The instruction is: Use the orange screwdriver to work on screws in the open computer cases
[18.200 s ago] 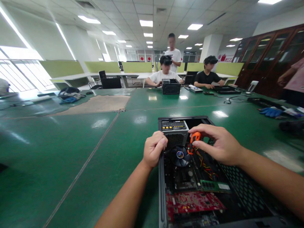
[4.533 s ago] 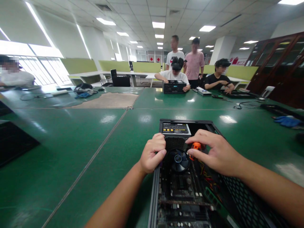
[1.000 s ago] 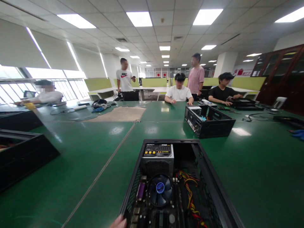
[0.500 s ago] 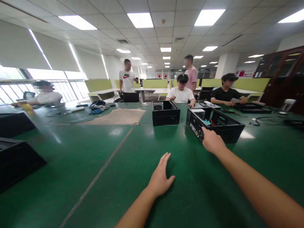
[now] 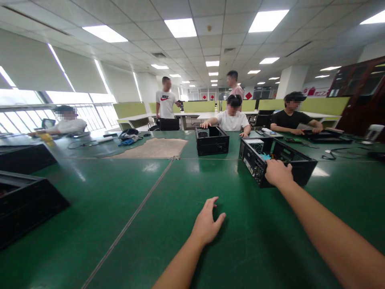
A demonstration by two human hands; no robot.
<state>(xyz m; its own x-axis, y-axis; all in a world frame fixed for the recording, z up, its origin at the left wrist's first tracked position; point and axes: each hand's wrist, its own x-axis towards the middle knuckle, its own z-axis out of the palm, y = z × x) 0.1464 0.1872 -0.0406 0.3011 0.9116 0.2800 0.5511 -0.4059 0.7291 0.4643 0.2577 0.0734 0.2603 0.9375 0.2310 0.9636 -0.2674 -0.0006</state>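
Note:
An open black computer case (image 5: 300, 170) lies on the green tabletop at the right, with a silver power supply (image 5: 255, 143) and coloured cables inside. My right hand (image 5: 279, 173) is at its near corner, fingers bent over the top edge and the thumb to the right; the fingertips are partly hidden. My left hand (image 5: 207, 222) hovers low over or rests on the table in front of me, fingers apart and holding nothing. Farther back stands a second black computer case (image 5: 213, 147), with a co-worker's hand on its top edge.
More black cases (image 5: 27, 208) stand at the left edge. A beige sheet (image 5: 150, 148) lies across the table beside a bundle of blue and black items (image 5: 129, 138). Several people are across the table. Cables (image 5: 333, 154) lie at the far right.
My right hand has shifted from the case's rear panel onto its top edge at the near corner. My left hand's fingers have bent slightly. The co-worker's hand has reached the second case.

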